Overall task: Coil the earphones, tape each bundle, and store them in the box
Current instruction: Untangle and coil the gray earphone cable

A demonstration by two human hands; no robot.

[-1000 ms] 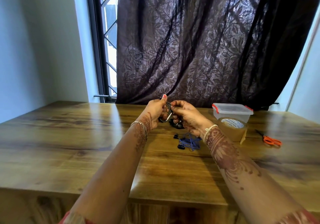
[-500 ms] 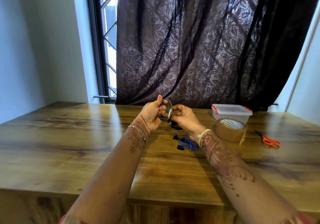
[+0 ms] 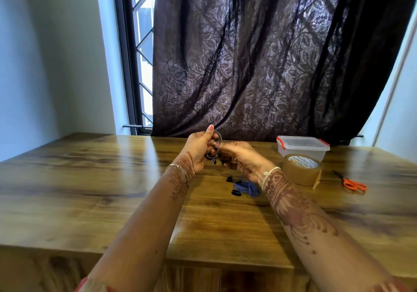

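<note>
The wooden worktop (image 3: 90, 179) was glossy and reflected the daylight; a dark curtain (image 3: 259, 66) with a leaf pattern hung behind its far edge; left of the curtain stood a window (image 3: 144, 43) with a diagonal grille; orange-handled scissors (image 3: 354, 184) lay flat near the right edge.

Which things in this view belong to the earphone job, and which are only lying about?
For the job: earphone coil, gripped by the left hand and right hand; blue earphones; tape roll; lidded box; scissors, likely for cutting tape.

Only surroundings: curtain; window grille; table, which just bears everything.
</note>
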